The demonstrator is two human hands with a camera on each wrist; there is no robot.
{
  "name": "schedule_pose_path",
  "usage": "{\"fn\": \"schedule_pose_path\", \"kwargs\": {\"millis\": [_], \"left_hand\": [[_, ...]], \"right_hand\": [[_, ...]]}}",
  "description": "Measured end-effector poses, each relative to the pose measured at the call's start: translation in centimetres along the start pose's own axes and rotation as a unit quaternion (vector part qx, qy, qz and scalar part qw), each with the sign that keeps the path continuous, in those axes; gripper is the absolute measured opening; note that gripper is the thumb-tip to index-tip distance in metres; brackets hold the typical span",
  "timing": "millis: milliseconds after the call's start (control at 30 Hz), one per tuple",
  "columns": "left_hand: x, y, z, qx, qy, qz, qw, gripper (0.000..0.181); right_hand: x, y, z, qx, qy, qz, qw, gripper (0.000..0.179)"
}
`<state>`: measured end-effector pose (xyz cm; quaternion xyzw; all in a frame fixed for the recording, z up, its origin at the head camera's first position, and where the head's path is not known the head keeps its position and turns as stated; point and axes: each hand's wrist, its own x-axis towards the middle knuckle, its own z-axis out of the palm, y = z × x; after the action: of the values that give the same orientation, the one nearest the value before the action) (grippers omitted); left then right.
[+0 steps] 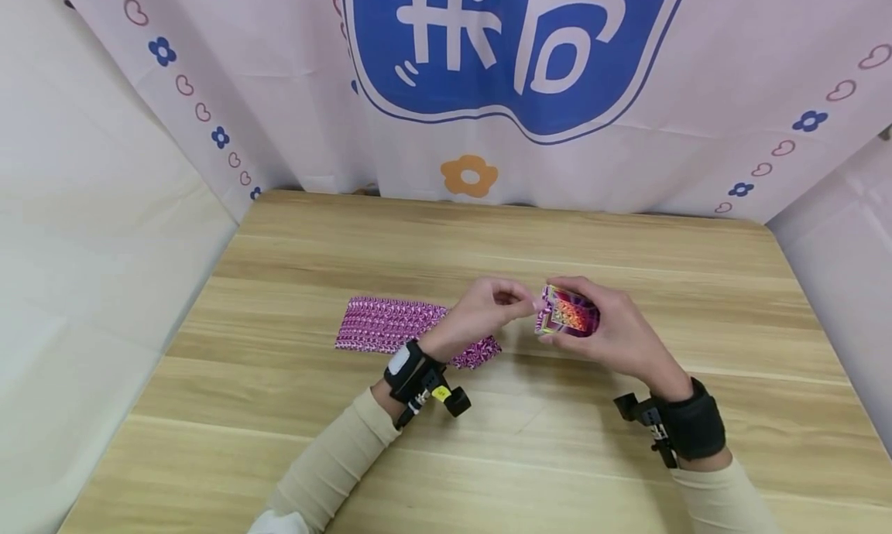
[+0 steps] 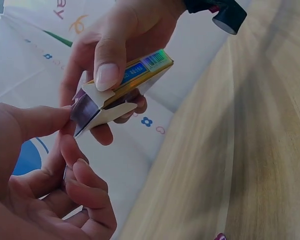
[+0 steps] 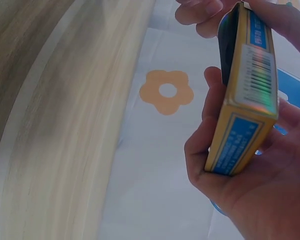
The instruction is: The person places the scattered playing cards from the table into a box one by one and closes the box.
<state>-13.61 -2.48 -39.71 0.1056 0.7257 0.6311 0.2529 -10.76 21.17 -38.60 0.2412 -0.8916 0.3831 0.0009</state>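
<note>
In the head view my right hand (image 1: 616,329) grips a small card box (image 1: 574,315) with a dark purple front and a bright printed picture. The right wrist view shows gold edges, blue labels and a barcode (image 3: 257,75) on the box. Its end toward my left hand (image 1: 488,309) stands open, with white flaps (image 2: 115,112) spread apart. My left thumb and index finger pinch a purple card edge (image 2: 86,111) at this opening. Below my left wrist, a row of overlapping cards (image 1: 386,325) with purple-and-white backs lies on the table, partly hidden by that hand.
The wood-grain table (image 1: 279,441) extends to a white curtain (image 1: 293,124) behind it, which carries a blue emblem and an orange flower (image 1: 469,176). White cloth walls flank both sides. Each wrist wears a black strap (image 1: 690,418) with a small camera.
</note>
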Motion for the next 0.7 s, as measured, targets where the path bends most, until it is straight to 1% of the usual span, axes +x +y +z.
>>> {"fn": "schedule_pose_path", "kwargs": {"millis": [200,367,467,533,567,633,700], "left_hand": [[0.0,-0.3,0.2,0.010,-0.001,0.001,0.9999,0.018],[-0.1,-0.3,0.2,0.023,0.004,-0.005,0.9997,0.019],[0.0,-0.2,-0.2,0.034,-0.011,-0.003,0.9994,0.023],[0.0,0.0,-0.8,0.046,-0.024,0.000,0.9987,0.025],[0.0,0.1,-1.3,0.058,-0.027,0.006,0.9979,0.026],[0.0,0.4,-2.4,0.098,-0.024,0.018,0.9948,0.027],[-0.3,0.6,-3.6,0.157,-0.013,0.029,0.9870,0.025]], "right_hand": [[0.1,-0.2,0.3,0.003,-0.007,-0.005,1.0000,0.075],[0.0,-0.2,0.5,0.004,-0.010,0.003,0.9999,0.076],[-0.1,-0.2,0.4,0.006,-0.011,0.003,0.9999,0.075],[-0.1,-0.2,0.2,0.007,-0.011,0.004,0.9999,0.075],[-0.1,-0.2,0.2,0.007,-0.009,0.004,0.9999,0.075],[-0.1,-0.2,-0.1,0.006,-0.006,0.008,0.9999,0.074],[-0.1,-0.2,-0.3,0.003,-0.004,0.015,0.9999,0.074]]}}
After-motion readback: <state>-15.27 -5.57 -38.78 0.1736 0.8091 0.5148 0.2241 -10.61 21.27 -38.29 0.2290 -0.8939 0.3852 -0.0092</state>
